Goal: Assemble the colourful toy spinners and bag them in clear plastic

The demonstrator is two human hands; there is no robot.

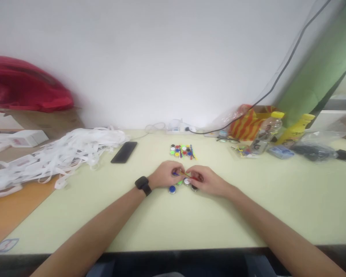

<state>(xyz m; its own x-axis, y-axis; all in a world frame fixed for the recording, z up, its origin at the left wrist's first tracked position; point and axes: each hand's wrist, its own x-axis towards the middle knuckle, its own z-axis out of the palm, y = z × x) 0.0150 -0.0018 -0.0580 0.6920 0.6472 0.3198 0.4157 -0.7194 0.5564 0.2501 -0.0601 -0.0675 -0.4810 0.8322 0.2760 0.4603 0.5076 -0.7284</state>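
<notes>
My left hand [168, 175], with a black watch [143, 185] on its wrist, is closed in a pinch on thin coloured sticks; a blue one [175, 174] shows at its fingers. Opposite it, my right hand [206, 180] is closed on a thin red stick [193, 178]. A yellow-orange stick [183, 173] spans the gap between the fingertips; which hand bears it I cannot tell. Small round pots stand under and beside the fingers: one with a blue lid [172, 189], one green [179, 183], one white [186, 181] and one black [194, 188], partly covered.
Beyond my hands lie two groups of lidded pots [177, 154] with coloured sticks [192, 152]. A phone [123, 152] and heaped white straps [83, 148] are on the left. Bottles [266, 132], glasses [227, 140] and plastic bags [317, 148] stand right. A power strip [177, 127] is behind.
</notes>
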